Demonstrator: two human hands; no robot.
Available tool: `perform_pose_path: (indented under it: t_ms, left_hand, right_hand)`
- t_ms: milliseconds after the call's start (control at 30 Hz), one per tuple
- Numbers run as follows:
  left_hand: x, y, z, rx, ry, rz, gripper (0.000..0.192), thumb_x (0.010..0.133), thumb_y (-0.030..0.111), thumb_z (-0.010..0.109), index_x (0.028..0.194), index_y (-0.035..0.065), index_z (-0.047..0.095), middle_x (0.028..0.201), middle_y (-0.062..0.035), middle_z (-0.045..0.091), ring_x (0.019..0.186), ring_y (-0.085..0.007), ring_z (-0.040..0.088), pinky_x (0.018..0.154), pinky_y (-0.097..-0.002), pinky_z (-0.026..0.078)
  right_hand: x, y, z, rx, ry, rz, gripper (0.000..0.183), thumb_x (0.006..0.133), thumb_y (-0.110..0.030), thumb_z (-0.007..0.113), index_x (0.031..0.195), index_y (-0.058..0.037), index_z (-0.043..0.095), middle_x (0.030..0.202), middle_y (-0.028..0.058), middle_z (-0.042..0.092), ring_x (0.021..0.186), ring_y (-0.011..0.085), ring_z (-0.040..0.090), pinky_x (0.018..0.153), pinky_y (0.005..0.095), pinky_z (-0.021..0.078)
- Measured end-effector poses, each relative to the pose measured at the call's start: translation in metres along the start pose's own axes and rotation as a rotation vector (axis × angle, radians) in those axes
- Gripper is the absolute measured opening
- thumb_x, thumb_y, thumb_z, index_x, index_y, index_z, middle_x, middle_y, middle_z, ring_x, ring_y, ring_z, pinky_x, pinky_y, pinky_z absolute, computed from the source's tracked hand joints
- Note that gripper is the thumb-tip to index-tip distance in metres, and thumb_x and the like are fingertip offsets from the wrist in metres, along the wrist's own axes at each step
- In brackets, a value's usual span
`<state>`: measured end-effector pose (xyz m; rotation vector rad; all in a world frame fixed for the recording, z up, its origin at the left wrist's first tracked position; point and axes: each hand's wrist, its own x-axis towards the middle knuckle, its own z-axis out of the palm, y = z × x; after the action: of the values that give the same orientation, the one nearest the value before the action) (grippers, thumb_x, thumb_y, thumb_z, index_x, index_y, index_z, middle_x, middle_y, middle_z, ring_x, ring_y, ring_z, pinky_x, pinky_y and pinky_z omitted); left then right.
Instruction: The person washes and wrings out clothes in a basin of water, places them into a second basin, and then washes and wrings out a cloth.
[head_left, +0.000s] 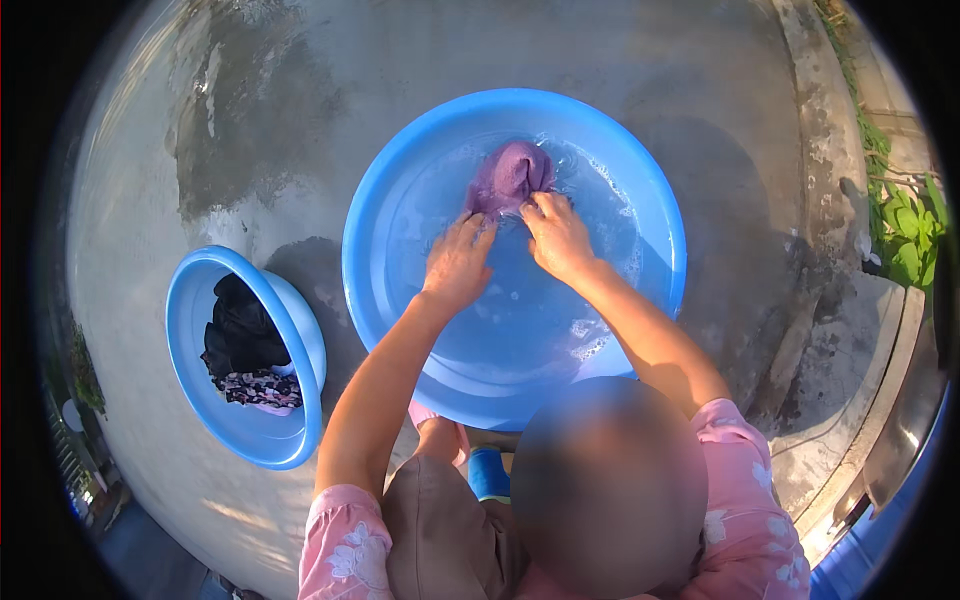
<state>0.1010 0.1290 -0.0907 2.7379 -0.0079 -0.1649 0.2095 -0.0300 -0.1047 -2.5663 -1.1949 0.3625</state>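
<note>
A large round blue plastic basin (365, 300) holds water with some suds, in front of me. Near its far side a wet purple cloth (514, 172) is bunched up, partly in the water. My left hand (459, 259) is at the cloth's near left edge, fingers stretched forward and slightly apart, gripping nothing that I can see. At the cloth's near right edge is my right hand (556, 231), its fingertips touching the fabric; whether they pinch it is not clear.
Left of the basin, a smaller blue basin (307, 360) holds black clothing (247, 322) and a patterned garment (262, 388). Concrete ground (525, 45) lies around, wet in places. A raised concrete edge (829, 127) and green plants (911, 225) are at the right.
</note>
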Motion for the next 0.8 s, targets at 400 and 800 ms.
perform_pose_path:
  t_ms: [400,800]
  left_hand:
    - [-0.042,-0.022,-0.051,-0.393,-0.078,-0.374,0.021,0.076,0.012,0.062,0.095,0.0014,0.063,0.083,-0.0138,0.063,0.077,-0.0319,0.060,0.068,-0.0388,0.046]
    - [-0.056,-0.016,-0.063,-0.799,0.046,-0.542,0.011,0.080,0.007,0.062,0.090,0.0020,0.060,0.075,-0.0060,0.060,0.069,-0.0115,0.056,0.063,-0.0261,0.045]
  right_hand:
    - [-0.016,0.017,-0.026,0.202,-0.318,0.332,0.011,0.074,-0.008,0.058,0.085,-0.0086,0.058,0.089,0.0125,0.060,0.086,0.0328,0.058,0.072,0.0408,0.0456]
    - [-0.014,-0.019,-0.031,0.247,0.111,-0.066,0.034,0.072,-0.002,0.062,0.105,-0.0052,0.054,0.109,0.0128,0.055,0.104,0.0299,0.052,0.087,0.0394,0.0423]
